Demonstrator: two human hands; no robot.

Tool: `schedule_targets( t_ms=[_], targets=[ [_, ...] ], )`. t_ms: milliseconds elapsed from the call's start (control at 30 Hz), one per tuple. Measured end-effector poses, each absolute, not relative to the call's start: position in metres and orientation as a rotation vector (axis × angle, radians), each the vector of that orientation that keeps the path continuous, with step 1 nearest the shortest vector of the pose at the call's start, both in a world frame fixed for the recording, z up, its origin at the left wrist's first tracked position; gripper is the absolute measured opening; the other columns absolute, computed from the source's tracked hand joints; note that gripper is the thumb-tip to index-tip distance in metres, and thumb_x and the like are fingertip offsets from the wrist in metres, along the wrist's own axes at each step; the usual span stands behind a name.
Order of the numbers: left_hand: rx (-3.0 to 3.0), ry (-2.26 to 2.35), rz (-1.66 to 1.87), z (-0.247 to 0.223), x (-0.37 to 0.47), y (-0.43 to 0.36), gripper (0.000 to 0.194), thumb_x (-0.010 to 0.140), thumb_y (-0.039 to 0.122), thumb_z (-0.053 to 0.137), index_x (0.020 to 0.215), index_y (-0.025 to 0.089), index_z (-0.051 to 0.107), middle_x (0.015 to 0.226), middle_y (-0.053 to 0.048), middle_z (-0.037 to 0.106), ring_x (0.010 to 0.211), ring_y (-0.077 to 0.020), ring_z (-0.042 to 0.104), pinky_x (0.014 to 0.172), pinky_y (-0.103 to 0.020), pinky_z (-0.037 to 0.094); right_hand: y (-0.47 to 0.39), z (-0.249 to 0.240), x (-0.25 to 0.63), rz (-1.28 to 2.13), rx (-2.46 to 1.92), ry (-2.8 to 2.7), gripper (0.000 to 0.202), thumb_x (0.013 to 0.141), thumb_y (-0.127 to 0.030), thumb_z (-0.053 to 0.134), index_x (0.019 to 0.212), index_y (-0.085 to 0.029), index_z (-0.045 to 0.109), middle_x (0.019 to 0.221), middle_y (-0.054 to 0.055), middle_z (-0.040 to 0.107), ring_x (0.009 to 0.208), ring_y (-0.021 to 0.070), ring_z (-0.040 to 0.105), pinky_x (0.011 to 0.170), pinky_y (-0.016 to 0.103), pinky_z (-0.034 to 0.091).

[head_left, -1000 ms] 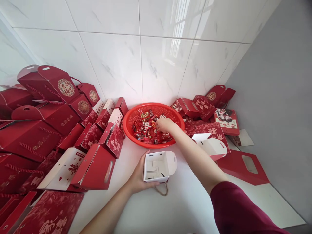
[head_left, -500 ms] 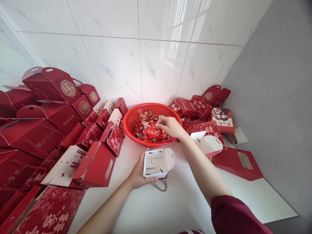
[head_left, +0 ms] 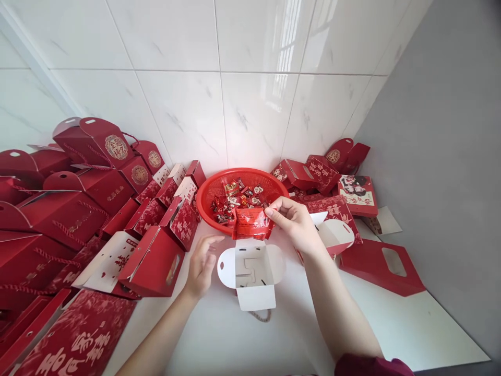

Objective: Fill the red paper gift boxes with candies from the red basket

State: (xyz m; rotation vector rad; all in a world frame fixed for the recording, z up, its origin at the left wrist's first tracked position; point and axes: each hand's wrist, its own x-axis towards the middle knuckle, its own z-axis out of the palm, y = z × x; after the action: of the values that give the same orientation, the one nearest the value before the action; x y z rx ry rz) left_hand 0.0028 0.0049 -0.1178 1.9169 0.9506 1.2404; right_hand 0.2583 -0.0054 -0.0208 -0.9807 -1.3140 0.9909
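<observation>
Pinched by its right edge, a shiny red snack packet (head_left: 252, 223) hangs from the fingers of my right hand (head_left: 294, 222). It is over the front rim of the red plastic basket (head_left: 207, 180), which holds wrapped candies (head_left: 230, 201). Just below the packet stands a small gift box (head_left: 256, 298) with its white flaps spread and its inside bare; a twine handle (head_left: 263, 316) lies at its front. My left hand (head_left: 201, 266) is left of the box, apart from it, fingers loosely spread and holding nothing.
Red gift boxes with rope handles (head_left: 94, 190) are stacked along the left. More red boxes (head_left: 324, 172) stand at the back right, near an opened white-lined box (head_left: 332, 235). A flat red box (head_left: 381, 266) lies by the table's right edge. Behind is a tiled wall (head_left: 176, 115).
My right hand has lifted the red packet out of the basket and brought it nearer. My left hand has let go of the gift box, whose flaps now lie open, and moved left.
</observation>
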Motion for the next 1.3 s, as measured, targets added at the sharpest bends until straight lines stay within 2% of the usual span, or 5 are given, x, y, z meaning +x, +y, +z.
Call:
schedule_targets(
  t_ms=[167,300,500,867,1300],
  targets=[
    [1.832,0.837,1.070,-0.045,0.022,0.006,0.041,0.089,0.044,0.058,0.118,0.015,0.063,0.108,-0.012,0.065,0.100,-0.0252,0.060,0.089,-0.037,0.048,-0.011,-0.016,0.257,1.184,-0.839,-1.250,0.028,0.086,-0.041,0.068,0.074,-0.020,0.054,0.051,-0.007,0.048,0.038,0.0060,0.038,0.039,0.020,0.028],
    [1.761,0.733,0.843,-0.013,0.042,0.009,0.032,0.090,0.039,0.060,0.106,0.014,0.068,0.093,-0.008,0.068,0.086,-0.0211,0.062,0.079,-0.033,0.052,-0.011,-0.021,0.253,1.209,-0.777,-1.148,0.026,0.088,-0.041,0.065,0.079,-0.021,0.053,0.053,-0.007,0.049,0.036,0.0058,0.040,0.037,0.019,0.029],
    [1.709,0.808,1.085,-0.024,0.048,0.016,0.024,0.088,0.038,0.062,0.088,0.015,0.071,0.076,-0.003,0.067,0.070,-0.0156,0.060,0.068,-0.027,0.051,-0.008,-0.028,0.241,1.359,-0.812,-1.445,0.024,0.084,-0.042,0.069,0.085,-0.018,0.064,0.073,0.000,0.059,0.058,0.0101,0.054,0.046,0.020,0.041],
    [1.586,0.797,0.899,-0.033,0.039,0.030,0.032,0.085,0.041,0.066,0.067,0.015,0.061,0.054,0.002,0.056,0.052,-0.0101,0.052,0.053,-0.022,0.041,0.003,-0.045,0.238,1.581,-0.728,-1.465,0.033,0.089,-0.044,0.062,0.073,-0.015,0.064,0.068,0.000,0.064,0.048,0.0075,0.058,0.044,0.019,0.036],
    [1.604,0.761,0.897,-0.023,0.036,0.027,0.023,0.088,0.036,0.063,0.080,0.014,0.067,0.074,-0.003,0.063,0.072,-0.0139,0.057,0.068,-0.026,0.048,0.000,-0.039,0.235,1.504,-0.845,-1.342,0.036,0.088,-0.049,0.061,0.076,-0.015,0.064,0.055,-0.001,0.062,0.040,0.0081,0.055,0.039,0.017,0.041]
  ],
)
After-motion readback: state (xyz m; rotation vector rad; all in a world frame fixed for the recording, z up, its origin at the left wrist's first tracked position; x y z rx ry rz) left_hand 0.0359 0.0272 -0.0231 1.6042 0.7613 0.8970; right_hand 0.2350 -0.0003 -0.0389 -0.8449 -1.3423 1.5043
